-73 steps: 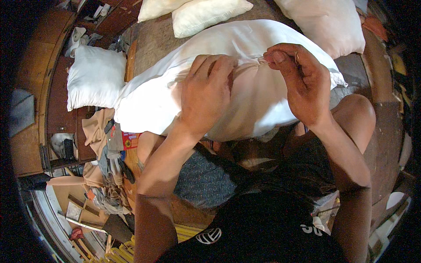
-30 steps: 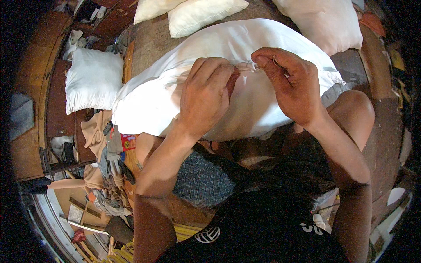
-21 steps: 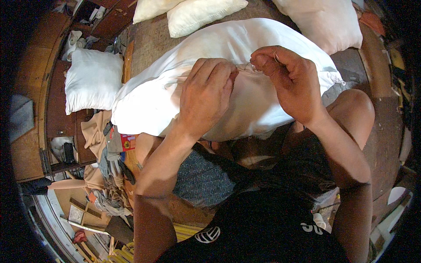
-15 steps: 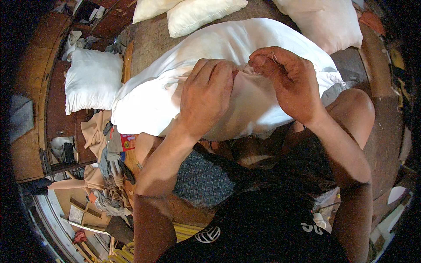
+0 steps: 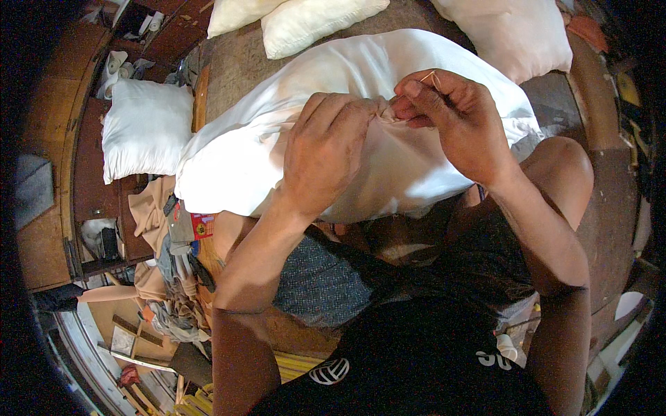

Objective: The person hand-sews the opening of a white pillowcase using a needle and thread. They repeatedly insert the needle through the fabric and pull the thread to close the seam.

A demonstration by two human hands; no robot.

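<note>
A large white pillow, plump and wrinkled, lies across my lap. My left hand is closed in a pinch on the pillow's gathered cloth near its middle. Close beside it, my right hand is closed too, thumb against fingers at the same bunched fold. A thin pale thread loops up above the right thumb and forefinger. Whether a needle is between those fingertips is too small to tell.
A smaller white pillow sits at the left by wooden shelving. Cream pillows and a pinkish one lie beyond on the brown wooden surface. Crumpled clothes are heaped at the lower left.
My right hand has turned slightly, its thumb shifting over the fold, and the thread loop stands out more above its fingers. My left hand keeps its pinch in almost the same place.
</note>
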